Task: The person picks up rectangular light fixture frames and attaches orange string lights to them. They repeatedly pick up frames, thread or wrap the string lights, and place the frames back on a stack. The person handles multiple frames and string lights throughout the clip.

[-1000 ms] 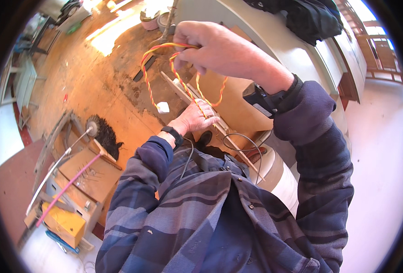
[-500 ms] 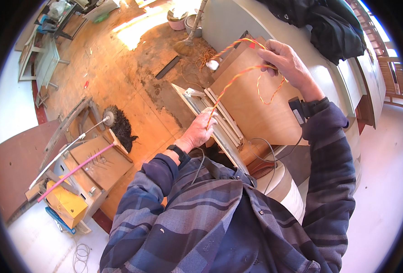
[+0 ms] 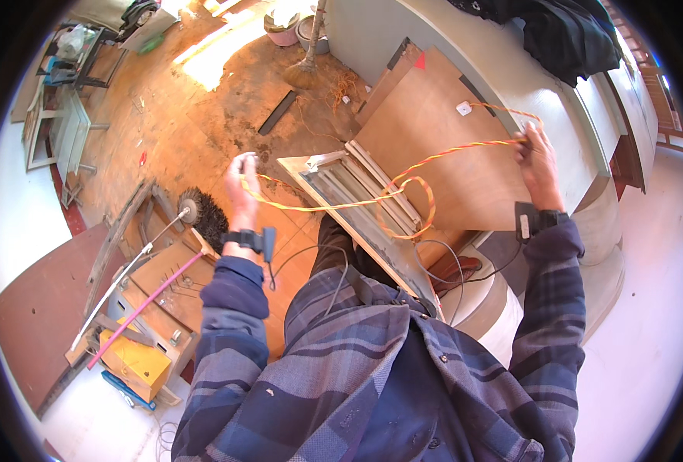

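Twisted red-and-yellow cable (image 3: 341, 206) is held in the air between two bare hands, above a grey panel edged with pale wood (image 3: 394, 254), with a loose loop hung along its length. At the far left, a pale-framed piece of furniture with a greyish panel (image 3: 72, 131) is seen, and nearer the body a large reddish-brown board with a curved edge (image 3: 52, 304). Beside that board, a long white rod (image 3: 129, 273), tipped by a round brush of dark bristles (image 3: 203, 217), and a slim pink rod (image 3: 147, 308) are laid slantwise, with a bright yellow box (image 3: 142, 362) placed near their lower ends. Farther right, the cable is grasped by the left hand (image 3: 241, 189), whose fingers are raised and partly curled; their exact grip is blurred. Beyond it, a dark flat strip (image 3: 278, 112) is laid on the stained brown floor (image 3: 183, 142), near a straw broom with a wooden handle (image 3: 301, 75). To the right of the grey panel, a broad tan plywood board (image 3: 449, 146) is leaned, and against it a small white connector (image 3: 464, 108) is seen at the cable's end. At the right, the cable is pinched between thumb and fingers by the right hand (image 3: 539, 165), below a crumpled black cloth (image 3: 568, 38)
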Tool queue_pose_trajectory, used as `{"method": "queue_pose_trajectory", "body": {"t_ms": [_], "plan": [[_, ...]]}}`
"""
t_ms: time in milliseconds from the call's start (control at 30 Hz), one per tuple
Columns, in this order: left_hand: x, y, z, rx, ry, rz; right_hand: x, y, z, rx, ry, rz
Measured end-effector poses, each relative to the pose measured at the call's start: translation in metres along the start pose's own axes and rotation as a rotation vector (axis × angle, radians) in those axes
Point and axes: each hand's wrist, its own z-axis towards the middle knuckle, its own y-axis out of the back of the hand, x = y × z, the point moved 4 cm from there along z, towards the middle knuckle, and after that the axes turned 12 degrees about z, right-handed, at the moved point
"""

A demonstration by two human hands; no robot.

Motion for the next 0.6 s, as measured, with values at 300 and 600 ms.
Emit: {"method": "queue_pose_trajectory", "body": {"t_ms": [300,600], "plan": [[0.070,0.064,0.141,0.344,0.478,0.281,0.033,0.394,-0.080,-0.804,0.165,0.285],[0.023,-0.051,0.198,0.756,0.214,0.702,0.022,0.476,-0.281,-1.023,0.203,0.241]]}}
